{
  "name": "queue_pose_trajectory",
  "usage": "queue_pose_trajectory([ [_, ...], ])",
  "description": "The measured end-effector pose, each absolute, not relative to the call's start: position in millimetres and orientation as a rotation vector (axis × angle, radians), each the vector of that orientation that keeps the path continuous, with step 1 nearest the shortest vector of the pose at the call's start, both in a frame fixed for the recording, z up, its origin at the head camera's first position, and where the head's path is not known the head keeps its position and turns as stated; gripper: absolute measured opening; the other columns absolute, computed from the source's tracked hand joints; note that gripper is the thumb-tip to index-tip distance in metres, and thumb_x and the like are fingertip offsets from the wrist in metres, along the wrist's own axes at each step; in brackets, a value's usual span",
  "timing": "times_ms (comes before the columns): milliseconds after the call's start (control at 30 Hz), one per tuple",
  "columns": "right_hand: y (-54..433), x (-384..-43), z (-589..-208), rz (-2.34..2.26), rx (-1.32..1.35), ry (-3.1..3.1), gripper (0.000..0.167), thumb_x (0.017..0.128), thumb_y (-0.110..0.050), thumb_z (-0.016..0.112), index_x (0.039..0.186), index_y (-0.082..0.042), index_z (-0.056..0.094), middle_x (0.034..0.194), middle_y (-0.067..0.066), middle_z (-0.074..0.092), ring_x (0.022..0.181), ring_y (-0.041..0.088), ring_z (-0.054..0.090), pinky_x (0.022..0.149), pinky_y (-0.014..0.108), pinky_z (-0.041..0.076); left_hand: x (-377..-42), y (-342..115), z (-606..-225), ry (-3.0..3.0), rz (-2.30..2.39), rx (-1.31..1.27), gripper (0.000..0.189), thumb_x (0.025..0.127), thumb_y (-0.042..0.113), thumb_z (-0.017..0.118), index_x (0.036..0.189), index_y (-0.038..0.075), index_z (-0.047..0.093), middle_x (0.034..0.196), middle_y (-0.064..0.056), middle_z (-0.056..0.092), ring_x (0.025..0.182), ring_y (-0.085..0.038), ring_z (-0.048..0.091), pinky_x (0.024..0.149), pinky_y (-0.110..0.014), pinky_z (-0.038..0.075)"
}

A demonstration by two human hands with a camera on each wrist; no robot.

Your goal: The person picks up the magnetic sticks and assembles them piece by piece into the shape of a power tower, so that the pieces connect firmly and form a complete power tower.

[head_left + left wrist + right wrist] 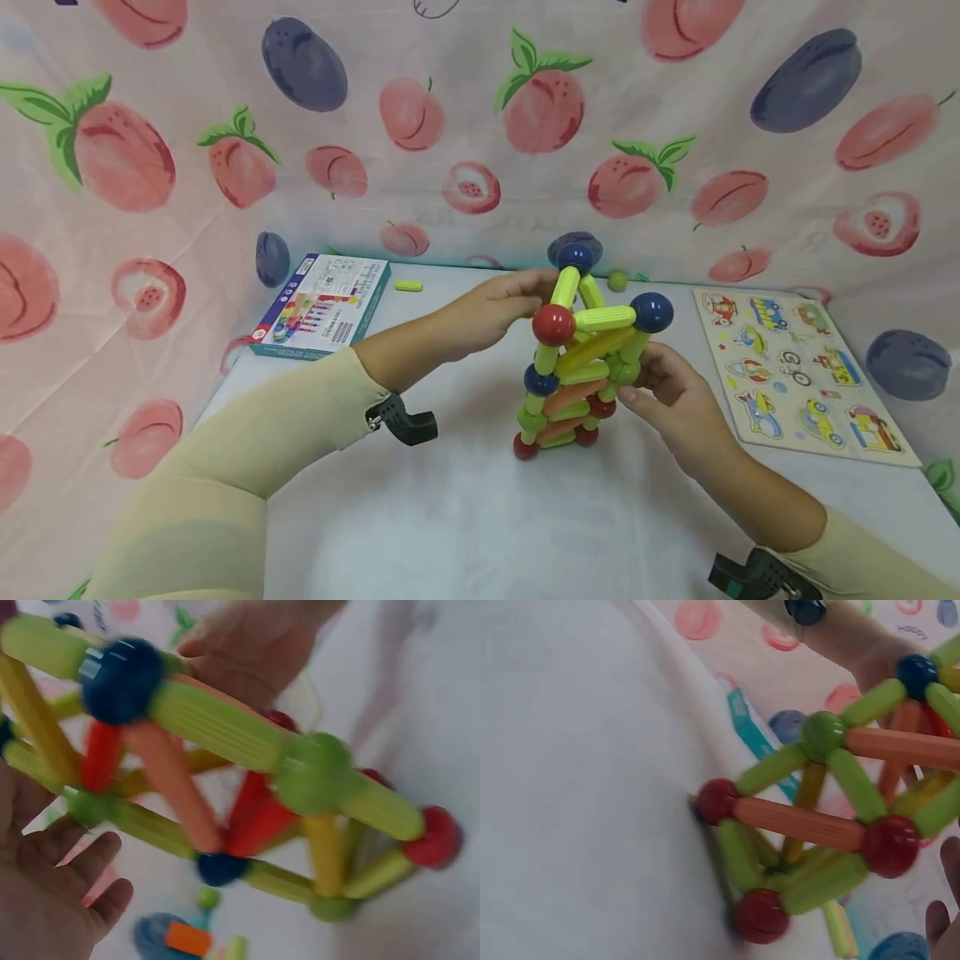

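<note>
A tall tower of magnetic building sticks and balls (pixel 576 393) stands between my hands, its red bottom balls at the white tabletop. Green, yellow and orange sticks join its red, blue and green balls. My left hand (pixel 480 317) reaches to the tower's upper left side, fingertips partly hidden behind it; in the left wrist view its lower fingers (pixel 105 855) spread loosely beside the frame. On the other side, my right hand (pixel 675 387) has thumb and index finger at a green ball halfway up, pinching there. Two loose right fingertips show at the right wrist view's edge.
A toy box (pixel 330 304) lies at the back left, with a loose yellow-green stick (pixel 408 286) beside it. Behind the tower is a green ball (pixel 618 281). A picture puzzle board (pixel 802 375) lies on the right. Fruit-print cloth (pixel 465 108) hangs behind the table.
</note>
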State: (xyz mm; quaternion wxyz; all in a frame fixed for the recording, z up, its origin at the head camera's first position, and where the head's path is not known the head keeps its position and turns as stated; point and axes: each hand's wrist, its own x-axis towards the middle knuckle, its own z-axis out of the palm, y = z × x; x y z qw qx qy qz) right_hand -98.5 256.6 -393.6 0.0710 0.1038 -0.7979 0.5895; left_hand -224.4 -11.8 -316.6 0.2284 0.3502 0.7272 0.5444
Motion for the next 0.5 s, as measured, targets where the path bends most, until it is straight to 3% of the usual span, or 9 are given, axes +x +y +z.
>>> queue_pose_trajectory([
  [100,248.0,-94.9,-413.2,1.499,0.246,-2.538,0.05,0.1,-0.016,0.077,0.146,-0.01,0.058,0.122,0.0,0.067,0.11,0.013,0.06,0.098,0.025,0.05,-225.6,-10.1,-337.6,1.996,1.424,1.01,0.049,0.116,0.029,0.045,0.163,0.015,0.042,0.147,0.0,0.059,0.144,-0.015,0.049,0.122,-0.053,0.037],
  [267,245.7,-95.3,-445.5,1.268,0.246,-2.552,0.041,0.093,-0.013,0.085,0.129,-0.008,0.067,0.112,0.0,0.071,0.106,0.011,0.058,0.093,0.036,0.049,-223.6,-7.6,-357.0,1.997,1.522,0.99,0.047,0.115,0.028,0.048,0.16,0.017,0.046,0.145,0.001,0.062,0.142,-0.014,0.051,0.121,-0.048,0.039],
  [333,248.1,-98.1,-449.6,1.314,0.235,-2.539,0.038,0.093,-0.013,0.085,0.127,-0.008,0.067,0.112,0.001,0.071,0.106,0.012,0.059,0.094,0.038,0.048,-220.8,-10.4,-360.3,1.996,1.592,0.962,0.044,0.115,0.025,0.048,0.158,0.016,0.05,0.148,0.001,0.061,0.141,-0.014,0.052,0.12,-0.046,0.04],
  [500,256.8,-114.7,-444.7,1.485,0.218,-2.586,0.038,0.102,-0.015,0.074,0.139,-0.012,0.065,0.123,0.001,0.071,0.112,0.015,0.06,0.102,0.045,0.047,-209.8,-26.4,-370.6,2.04,1.734,0.925,0.04,0.114,0.02,0.052,0.153,0.013,0.055,0.149,-0.001,0.061,0.14,-0.016,0.055,0.116,-0.037,0.046],
])
